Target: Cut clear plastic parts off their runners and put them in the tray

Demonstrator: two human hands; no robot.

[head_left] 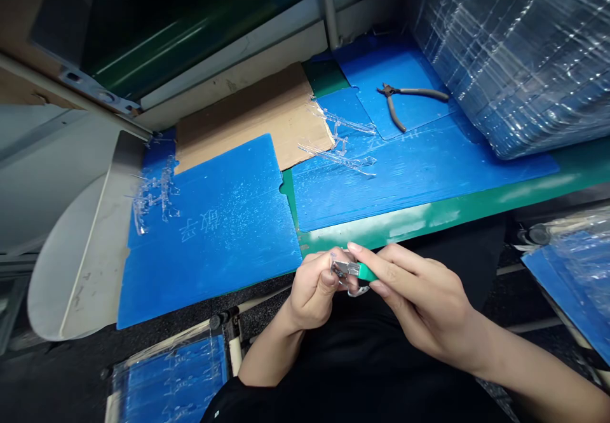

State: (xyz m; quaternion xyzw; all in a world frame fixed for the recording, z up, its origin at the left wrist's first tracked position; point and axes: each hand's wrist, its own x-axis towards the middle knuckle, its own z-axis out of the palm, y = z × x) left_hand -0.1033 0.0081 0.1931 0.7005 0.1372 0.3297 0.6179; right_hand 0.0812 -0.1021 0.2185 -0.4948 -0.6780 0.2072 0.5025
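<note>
Close to my body, over the front edge of the bench, my two hands meet. My left hand (315, 288) is closed, its thumb and fingers pinching a small clear plastic part (358, 291). In my right hand (424, 289) is a knife with a green handle (366, 273) and a flat metal front end, held between thumb and fingers. The metal end lies against the plastic part at my left fingertips. Fingers hide much of the part and most of the knife's handle.
Brown-handled cutting pliers (399, 91) lie on a blue sheet (419, 169). Clear plastic sprues (340, 150) are beside the cardboard (238, 112), with more clear pieces (155, 194) at the left. Clear trays (515, 48) are stacked at back right. A dark green roller (200, 23) spans the back.
</note>
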